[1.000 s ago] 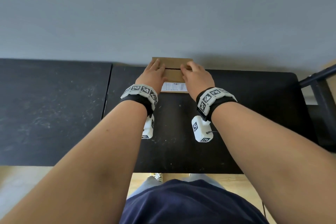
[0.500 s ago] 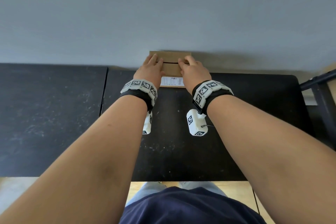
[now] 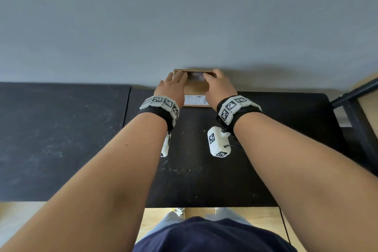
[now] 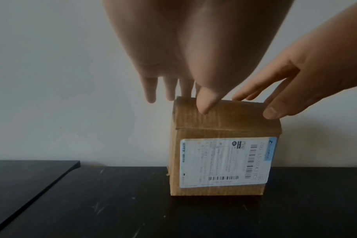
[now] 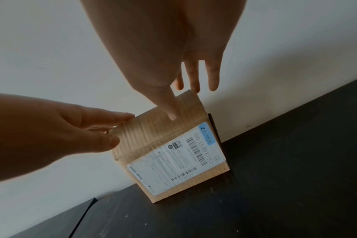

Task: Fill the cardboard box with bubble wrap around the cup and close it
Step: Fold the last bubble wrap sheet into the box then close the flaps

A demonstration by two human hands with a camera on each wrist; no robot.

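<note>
A small cardboard box (image 3: 196, 88) with a white shipping label (image 4: 224, 162) stands at the far edge of the black table (image 3: 204, 174), against the wall. Its near top flap (image 4: 224, 116) is tilted up, and a dark gap (image 3: 196, 76) shows between the flaps. My left hand (image 3: 173, 86) is on the flap's left part, thumb (image 4: 205, 104) on its outer face and straight fingers over its top edge. My right hand (image 3: 219, 86) does the same on the right part, with its thumb (image 5: 171, 111) pressing the flap. What lies inside the box is too dark to tell.
A second dark table top (image 3: 51, 139) adjoins on the left with a narrow seam between. A black metal frame (image 3: 362, 120) stands at the right. The grey wall (image 3: 184, 16) rises directly behind the box. Wooden floor shows below the table's near edge.
The thin slit between the top flaps has widened into a dark gap, with the near flap tilted up. Both hands have slid a little farther over the box.
</note>
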